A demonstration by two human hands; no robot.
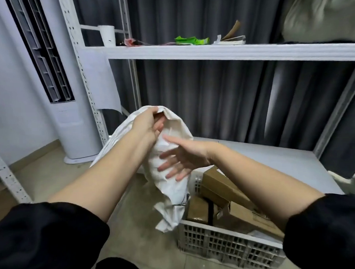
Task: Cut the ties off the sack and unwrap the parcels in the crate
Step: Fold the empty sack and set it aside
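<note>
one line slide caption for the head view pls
Left hand grips a white sack above the crate while the open right hand touches its side.

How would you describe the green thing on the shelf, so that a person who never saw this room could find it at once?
Look at the white metal shelf that runs across the upper part of the view, in front of the dark curtain. Near its middle lies a crumpled bright green wrapper, between a white paper cup on the left and an open book on the right. It is the only green thing there.
</note>
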